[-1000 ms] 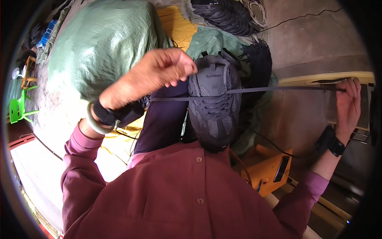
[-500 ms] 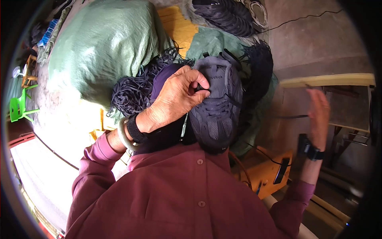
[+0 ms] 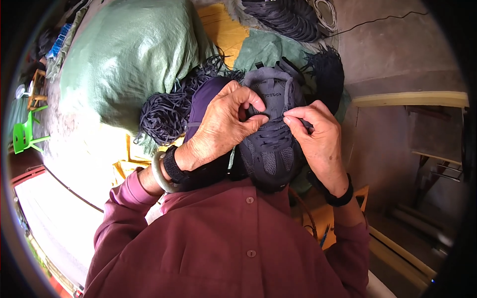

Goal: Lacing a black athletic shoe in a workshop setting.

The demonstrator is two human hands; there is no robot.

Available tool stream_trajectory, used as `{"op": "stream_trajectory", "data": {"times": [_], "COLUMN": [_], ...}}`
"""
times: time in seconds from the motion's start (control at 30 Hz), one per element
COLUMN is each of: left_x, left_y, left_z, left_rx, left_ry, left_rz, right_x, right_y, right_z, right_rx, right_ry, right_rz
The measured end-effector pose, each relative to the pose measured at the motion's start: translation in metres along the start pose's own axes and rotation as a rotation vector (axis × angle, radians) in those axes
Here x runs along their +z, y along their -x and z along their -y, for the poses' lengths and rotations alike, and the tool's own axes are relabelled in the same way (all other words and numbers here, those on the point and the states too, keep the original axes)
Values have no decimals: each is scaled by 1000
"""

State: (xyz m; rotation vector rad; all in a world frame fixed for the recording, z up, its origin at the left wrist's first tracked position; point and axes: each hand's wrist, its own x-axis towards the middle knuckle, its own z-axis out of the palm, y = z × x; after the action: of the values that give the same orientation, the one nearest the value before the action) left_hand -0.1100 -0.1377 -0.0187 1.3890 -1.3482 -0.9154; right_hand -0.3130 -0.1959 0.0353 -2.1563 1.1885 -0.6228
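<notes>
A black sneaker (image 3: 271, 161) is held toe toward me in front of my shirt, with dark laces crossed over its tongue. My left hand (image 3: 226, 116) is closed at its left eyelet edge, thumb and index finger curled around the collar side. At the opposite eyelet edge, my right hand (image 3: 320, 131) pinches the dark shoelace (image 3: 276, 119) between thumb and index finger. The fingers partly hide the lace ends. Left of the sneaker, next to my left hand, lies a dark purple rounded piece (image 3: 203, 97).
A heap of loose dark laces (image 3: 164, 119) lies left of the shoe, beside a large green sack (image 3: 134, 59). Stacked black shoes (image 3: 283, 20) are at the back. An orange box-like thing (image 3: 318, 223) stands near my right forearm, and a wooden-edged table (image 3: 412, 101) farther right.
My right hand has come in from far right, where a dark lace stretched toward it, to the sneaker's right eyelets. My left hand has stayed at the left edge.
</notes>
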Motion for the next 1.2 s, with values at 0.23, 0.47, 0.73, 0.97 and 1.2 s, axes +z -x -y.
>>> {"op": "stream_trajectory", "data": {"times": [0.23,0.47,0.73,0.97,1.2], "left_x": [4,8,9,8,7], "left_y": [1,0,0,-1,-1], "left_z": [2,3,4,2,-1], "left_rx": [-12,-3,-8,37,69], "left_ry": [25,8,7,-30,-93], "left_rz": [-26,-43,-39,-34,-35], "right_x": [5,7,4,8,4], "right_y": [0,-3,-8,-16,-19], "right_z": [-4,-10,-20,-20,-14], "right_rx": [-70,-139,104,71,62], "right_ry": [15,61,-243,-171,-206], "right_rz": [-69,-54,187,209,271]}}
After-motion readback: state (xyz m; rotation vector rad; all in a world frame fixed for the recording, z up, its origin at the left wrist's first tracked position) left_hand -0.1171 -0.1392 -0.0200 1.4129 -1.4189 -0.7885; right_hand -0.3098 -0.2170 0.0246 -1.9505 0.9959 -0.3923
